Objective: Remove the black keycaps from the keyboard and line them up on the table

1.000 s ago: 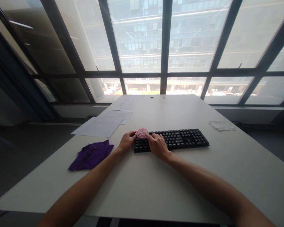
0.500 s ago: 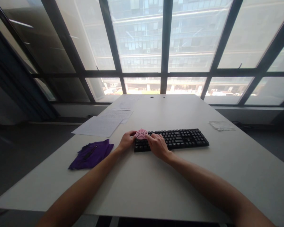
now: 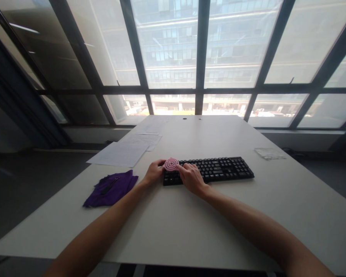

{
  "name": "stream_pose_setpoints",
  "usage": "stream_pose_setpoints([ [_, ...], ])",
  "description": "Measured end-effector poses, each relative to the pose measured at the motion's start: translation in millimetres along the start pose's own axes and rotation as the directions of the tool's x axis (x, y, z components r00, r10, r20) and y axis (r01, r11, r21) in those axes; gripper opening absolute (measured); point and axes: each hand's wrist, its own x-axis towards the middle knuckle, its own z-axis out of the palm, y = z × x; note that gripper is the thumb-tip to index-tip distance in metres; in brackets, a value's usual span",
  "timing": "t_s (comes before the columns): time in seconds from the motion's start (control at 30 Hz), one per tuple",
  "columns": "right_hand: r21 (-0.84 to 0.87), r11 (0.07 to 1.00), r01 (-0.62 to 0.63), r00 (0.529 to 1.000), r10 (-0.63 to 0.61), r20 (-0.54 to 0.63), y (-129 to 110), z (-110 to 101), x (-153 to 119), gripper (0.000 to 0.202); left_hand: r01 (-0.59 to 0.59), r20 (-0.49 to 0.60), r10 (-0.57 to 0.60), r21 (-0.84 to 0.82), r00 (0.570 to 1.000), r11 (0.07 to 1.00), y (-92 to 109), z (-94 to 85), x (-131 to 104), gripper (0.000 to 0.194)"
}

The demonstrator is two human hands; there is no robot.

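A pink round disc with concentric rings on its face [image 3: 171, 164] is held over the left end of a black keyboard [image 3: 219, 169]. My left hand [image 3: 154, 172] grips its left edge, thumb and fingers closed on it. From the other side, my right hand [image 3: 190, 177] pinches the disc's right edge, its other fingers curled above the keys. The disc hides some of the keys beneath it. I cannot tell whether its underside touches them. To the left of my left forearm lies a folded purple cloth [image 3: 115, 194] with a small dark slim item [image 3: 110, 186] on top.
Several white paper sheets [image 3: 119, 154] lie along the table's left side. A clear plastic packet [image 3: 269, 153] rests near the right edge. The white table [image 3: 178, 227] reaches toward tall windows [image 3: 167, 46]. A dark curtain [image 3: 20, 88] hangs at the left.
Both hands keep their hold on the pink disc over the keyboard's left end. The disc has tilted or shifted very slightly; nothing else has visibly moved.
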Motion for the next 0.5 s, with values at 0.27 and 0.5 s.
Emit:
stream_pose_setpoints([
  [0.27,-0.002,1.0,-0.002,1.0,0.002,-0.008,-0.3,0.5,-0.1,0.034,-0.009,0.001,0.009,0.001,1.0,1.0,-2.0,0.2,0.4,0.039],
  [0.5,-0.004,0.999,0.032,0.999,-0.032,-0.018,0.6,1.5,-0.4,0.032,-0.015,0.008,0.015,-0.001,1.0,1.0,0.6,0.6,-0.9,0.035],
])
